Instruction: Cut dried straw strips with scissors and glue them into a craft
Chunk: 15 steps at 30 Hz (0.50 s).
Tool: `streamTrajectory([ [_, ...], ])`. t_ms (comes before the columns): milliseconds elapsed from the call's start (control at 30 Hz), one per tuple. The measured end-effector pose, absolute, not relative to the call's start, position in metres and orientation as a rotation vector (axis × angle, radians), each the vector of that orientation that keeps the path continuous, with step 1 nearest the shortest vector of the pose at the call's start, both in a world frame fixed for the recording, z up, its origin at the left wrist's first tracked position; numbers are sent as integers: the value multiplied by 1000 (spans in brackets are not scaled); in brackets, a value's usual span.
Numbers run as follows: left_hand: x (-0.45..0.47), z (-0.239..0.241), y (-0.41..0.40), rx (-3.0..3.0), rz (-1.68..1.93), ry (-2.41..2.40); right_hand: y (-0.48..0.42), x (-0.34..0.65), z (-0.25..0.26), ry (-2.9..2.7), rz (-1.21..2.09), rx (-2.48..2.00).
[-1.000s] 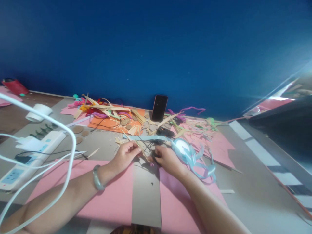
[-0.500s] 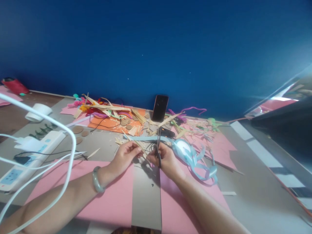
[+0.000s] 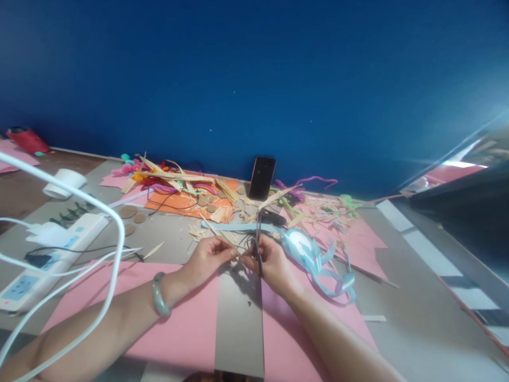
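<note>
Head view: the left hand (image 3: 207,257) grip pinches a straw strip (image 3: 221,238) just above the surface (image 3: 397,318), while the right hand (image 3: 275,266) grip, closed on the scissors (image 3: 258,240) (low among scraps a second ago), now holds them upright beside the strip.
</note>
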<state>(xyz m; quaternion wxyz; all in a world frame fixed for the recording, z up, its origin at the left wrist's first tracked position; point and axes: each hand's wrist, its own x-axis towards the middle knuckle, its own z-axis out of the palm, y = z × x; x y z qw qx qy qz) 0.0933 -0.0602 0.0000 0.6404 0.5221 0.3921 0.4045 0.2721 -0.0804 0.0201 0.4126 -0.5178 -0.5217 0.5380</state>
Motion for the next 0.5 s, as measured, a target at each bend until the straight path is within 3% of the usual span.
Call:
streamTrajectory([
  [133, 92, 5, -58, 1179, 977, 917, -78, 280, 27, -1517, 1259, -1389],
  [333, 87, 9, -51, 1061, 1113, 961, -71, 307, 50, -2150, 800, -1620],
  [500, 86, 14, -51, 1096, 1175, 994, -73, 305, 55, -2250, 729, -1685],
])
